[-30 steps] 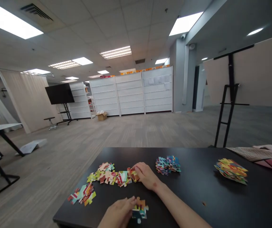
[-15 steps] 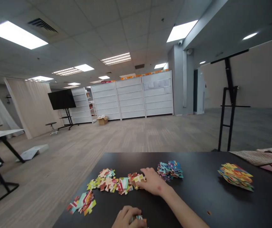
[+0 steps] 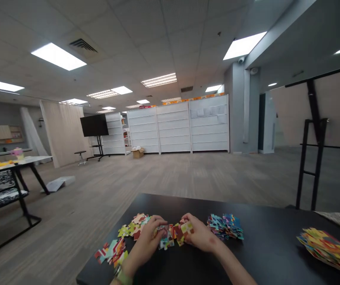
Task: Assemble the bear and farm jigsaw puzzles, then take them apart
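Observation:
My left hand (image 3: 149, 237) is over the puzzle pieces at the middle of the black table, its fingers curled round a jigsaw piece (image 3: 162, 228). Close by on the right, my right hand (image 3: 201, 236) pinches a yellow-green jigsaw piece (image 3: 187, 227) between thumb and fingers. Between the hands lie red and brown jigsaw pieces (image 3: 179, 238), partly hidden by the fingers. Left of my left hand is a spread of yellow and peach pieces (image 3: 132, 228). Nearer the table's left edge, a loose pile of red and mint pieces (image 3: 112, 252) lies flat.
A blue puzzle-piece pile (image 3: 225, 227) sits just right of my right hand. Farther right rests a yellow-orange stack of pieces (image 3: 325, 249). The black table (image 3: 264, 253) ends at the left and far edges. Beyond it stand a black metal stand (image 3: 310, 174) and white shelves (image 3: 174, 128).
My left hand has moved up and forward from the table's near edge to the row of pieces, carrying a piece. My right hand stays by the row with its piece. The view has turned left.

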Motion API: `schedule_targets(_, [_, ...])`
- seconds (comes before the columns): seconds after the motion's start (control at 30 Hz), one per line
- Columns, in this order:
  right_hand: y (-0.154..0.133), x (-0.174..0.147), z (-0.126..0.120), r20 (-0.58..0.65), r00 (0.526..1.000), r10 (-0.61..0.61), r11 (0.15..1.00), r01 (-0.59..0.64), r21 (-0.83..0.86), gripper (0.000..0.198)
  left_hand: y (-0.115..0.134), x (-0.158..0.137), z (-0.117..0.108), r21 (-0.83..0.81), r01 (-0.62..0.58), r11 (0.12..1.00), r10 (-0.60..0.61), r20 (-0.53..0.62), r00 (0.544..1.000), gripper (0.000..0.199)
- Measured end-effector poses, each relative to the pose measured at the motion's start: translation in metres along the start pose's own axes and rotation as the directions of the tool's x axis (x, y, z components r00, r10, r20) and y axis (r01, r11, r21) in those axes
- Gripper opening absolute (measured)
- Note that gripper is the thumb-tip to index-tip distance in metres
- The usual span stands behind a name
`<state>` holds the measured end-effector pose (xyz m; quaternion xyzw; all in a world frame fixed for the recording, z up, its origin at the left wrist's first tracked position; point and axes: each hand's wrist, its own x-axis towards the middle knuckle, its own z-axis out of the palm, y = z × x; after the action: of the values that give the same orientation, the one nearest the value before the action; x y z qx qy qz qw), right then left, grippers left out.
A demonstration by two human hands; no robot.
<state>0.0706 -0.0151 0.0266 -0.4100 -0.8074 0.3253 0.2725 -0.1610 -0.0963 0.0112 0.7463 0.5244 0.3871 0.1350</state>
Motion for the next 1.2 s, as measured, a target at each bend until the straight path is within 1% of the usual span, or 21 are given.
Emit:
schedule_targets(0.1, [-0.001,0.009,-0.002,-0.048,0.999,-0.022,0.998,0.025,0.064,0.046,-0.01,0.01,0.001,0.16,0.007,0.987,-0.021,0.087,0.996,0.04])
schedule_targets(0.2, [0.001,0.012,0.014,-0.061,0.995,-0.074,0.995,0.077,0.055,0.048,-0.011,0.008,0.011,0.291,0.003,0.957,-0.034,0.1,0.994,0.039])
schedule_targets(0.27, [0.005,0.013,0.028,-0.016,0.993,-0.117,0.993,0.117,-0.014,0.054,-0.005,0.004,0.015,0.366,-0.005,0.931,-0.038,0.109,0.993,0.042])
schedule_targets(0.33, [0.008,0.012,0.038,0.058,0.988,-0.14,0.986,0.144,-0.084,0.06,0.004,-0.001,0.016,0.397,-0.006,0.918,-0.042,0.112,0.993,0.044])
schedule_targets(0.43, [0.007,0.01,0.037,0.149,0.983,-0.103,0.984,0.122,-0.126,0.067,0.016,-0.008,0.014,0.389,0.004,0.921,-0.059,0.13,0.99,0.046])
schedule_targets(0.53, [0.003,0.008,0.026,0.216,0.976,-0.039,0.995,0.058,-0.084,0.079,0.025,-0.018,0.013,0.319,0.028,0.947,-0.078,0.146,0.986,0.052])
schedule_targets(0.6, [0.0,0.004,0.018,0.254,0.967,-0.015,0.999,0.005,0.04,0.078,0.028,-0.027,0.014,0.204,0.064,0.977,-0.088,0.114,0.989,0.056])
schedule_targets(0.7, [-0.007,-0.003,0.009,0.357,0.933,0.041,0.956,-0.141,0.258,0.065,0.028,-0.038,0.016,-0.016,0.132,0.991,-0.132,0.006,0.991,0.053])
schedule_targets(0.77, [-0.013,-0.007,0.002,0.413,0.91,0.025,0.905,-0.196,0.377,0.053,0.023,-0.043,0.016,-0.109,0.161,0.981,-0.171,-0.08,0.982,0.046])
schedule_targets(0.8, [-0.016,-0.008,0.0,0.419,0.908,-0.008,0.882,-0.191,0.431,0.049,0.019,-0.044,0.016,-0.137,0.171,0.976,-0.189,-0.129,0.974,0.043])
schedule_targets(0.87, [-0.022,-0.009,-0.001,0.395,0.914,-0.099,0.836,-0.139,0.531,0.046,0.009,-0.045,0.017,-0.178,0.192,0.965,-0.231,-0.234,0.944,0.04])
schedule_targets(0.93, [-0.026,-0.01,0.006,0.36,0.917,-0.17,0.802,-0.084,0.592,0.048,0.0,-0.043,0.021,-0.241,0.222,0.945,-0.292,-0.31,0.905,0.039])
schedule_targets(1.0, [-0.031,-0.011,0.021,0.291,0.937,-0.19,0.808,-0.019,0.589,0.052,-0.003,-0.04,0.031,-0.37,0.253,0.894,-0.372,-0.297,0.879,0.037])
schedule_targets(1.07, [-0.035,-0.012,0.039,0.212,0.961,-0.175,0.847,0.037,0.531,0.064,0.003,-0.036,0.044,-0.511,0.27,0.816,-0.436,-0.236,0.869,0.038])
schedule_targets(1.1, [-0.037,-0.013,0.047,0.186,0.968,-0.169,0.861,0.053,0.505,0.072,0.008,-0.035,0.051,-0.546,0.262,0.796,-0.444,-0.23,0.866,0.042])
schedule_targets(1.13, [-0.038,-0.014,0.054,0.175,0.97,-0.169,0.867,0.062,0.495,0.079,0.015,-0.033,0.056,-0.543,0.251,0.802,-0.437,-0.244,0.866,0.046])
schedule_targets(1.17, [-0.039,-0.014,0.058,0.173,0.97,-0.172,0.865,0.064,0.498,0.083,0.021,-0.032,0.059,-0.509,0.247,0.825,-0.415,-0.249,0.875,0.049])
schedule_targets(1.2, [-0.04,-0.015,0.06,0.171,0.97,-0.174,0.858,0.064,0.51,0.083,0.027,-0.032,0.059,-0.455,0.248,0.855,-0.387,-0.242,0.889,0.053])
